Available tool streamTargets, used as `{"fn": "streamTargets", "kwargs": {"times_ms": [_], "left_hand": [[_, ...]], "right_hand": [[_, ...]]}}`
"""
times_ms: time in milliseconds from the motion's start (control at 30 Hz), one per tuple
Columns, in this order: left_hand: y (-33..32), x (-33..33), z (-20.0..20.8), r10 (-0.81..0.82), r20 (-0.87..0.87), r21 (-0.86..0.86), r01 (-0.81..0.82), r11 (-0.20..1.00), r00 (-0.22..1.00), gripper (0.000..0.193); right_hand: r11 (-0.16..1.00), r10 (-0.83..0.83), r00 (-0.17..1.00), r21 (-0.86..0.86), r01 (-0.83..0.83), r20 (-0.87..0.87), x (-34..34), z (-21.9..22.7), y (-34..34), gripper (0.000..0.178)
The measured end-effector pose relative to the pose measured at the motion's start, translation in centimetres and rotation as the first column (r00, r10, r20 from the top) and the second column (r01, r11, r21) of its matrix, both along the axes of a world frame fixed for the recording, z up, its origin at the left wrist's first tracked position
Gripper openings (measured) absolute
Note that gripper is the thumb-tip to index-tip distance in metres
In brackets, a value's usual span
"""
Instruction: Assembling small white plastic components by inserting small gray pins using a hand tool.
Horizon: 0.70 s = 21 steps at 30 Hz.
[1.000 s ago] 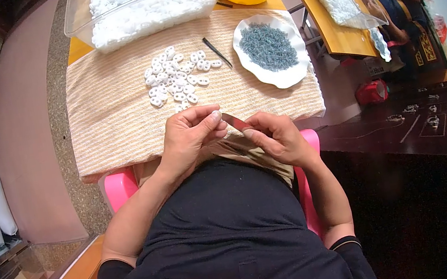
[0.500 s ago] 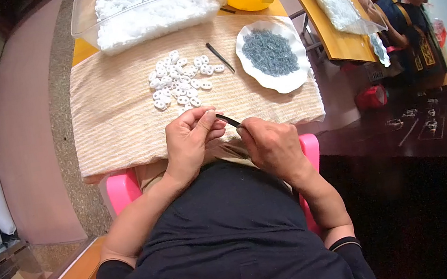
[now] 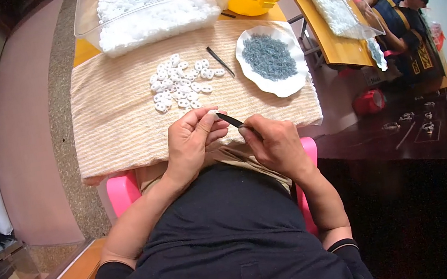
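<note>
My left hand (image 3: 191, 139) pinches a small white plastic piece (image 3: 214, 116) between thumb and forefinger, most of it hidden by the fingers. My right hand (image 3: 273, 142) grips slim black tweezers (image 3: 230, 120), whose pointed end meets the white piece. Both hands are just over the near edge of a striped cloth (image 3: 114, 116). Beyond them lies a loose heap of white plastic pieces with two holes (image 3: 176, 82). To the right, a white wavy-rimmed dish (image 3: 286, 90) holds many small grey-blue translucent bits, too fine to make out singly.
Another thin black tool (image 3: 220, 61) lies between heap and dish. At the back stand a clear bin (image 3: 158, 24) of white pieces and a yellow basin (image 3: 255, 6). A pink chair (image 3: 122, 191) surrounds me. On the right, another person (image 3: 406, 17) sits at a second table (image 3: 347, 52).
The tweezers have turned slightly, showing a broader side, with their tip still at the white piece. My right hand has shifted a little. The left hand keeps its pinch.
</note>
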<state>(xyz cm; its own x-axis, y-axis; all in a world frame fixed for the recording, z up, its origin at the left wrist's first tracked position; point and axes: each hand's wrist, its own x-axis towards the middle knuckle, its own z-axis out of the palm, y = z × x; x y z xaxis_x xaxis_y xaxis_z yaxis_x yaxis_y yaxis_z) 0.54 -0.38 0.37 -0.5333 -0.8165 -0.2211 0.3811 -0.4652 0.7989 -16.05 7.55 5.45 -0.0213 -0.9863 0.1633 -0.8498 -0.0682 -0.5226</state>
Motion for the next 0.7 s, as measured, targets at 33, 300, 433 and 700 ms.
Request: {"fn": "streamTargets", "kwargs": {"times_ms": [33,300,433,700], "left_hand": [[0.0,0.0,0.0,-0.001,0.001,-0.001,0.001,1.0,1.0,0.024],[0.2,-0.2,-1.2,0.155,0.107,-0.102,-0.144,0.984,0.982,0.022],[0.2,-0.1,-1.6,0.181,0.09,-0.128,-0.169,0.977,0.979,0.023],[0.3,-0.2,-1.3,0.242,0.099,-0.088,-0.233,0.968,0.965,0.02]], "right_hand": [[1.0,0.001,1.0,-0.017,-0.001,0.008,0.0,0.0,0.0,0.009],[0.997,0.018,0.995,-0.071,-0.026,-0.101,0.9,-1.7,-0.1,0.01],[0.996,-0.001,0.977,-0.088,-0.019,-0.215,1.6,-2.1,0.0,0.01],[0.99,0.04,0.975,-0.123,-0.069,-0.22,2.2,-2.5,-0.4,0.013]]}}
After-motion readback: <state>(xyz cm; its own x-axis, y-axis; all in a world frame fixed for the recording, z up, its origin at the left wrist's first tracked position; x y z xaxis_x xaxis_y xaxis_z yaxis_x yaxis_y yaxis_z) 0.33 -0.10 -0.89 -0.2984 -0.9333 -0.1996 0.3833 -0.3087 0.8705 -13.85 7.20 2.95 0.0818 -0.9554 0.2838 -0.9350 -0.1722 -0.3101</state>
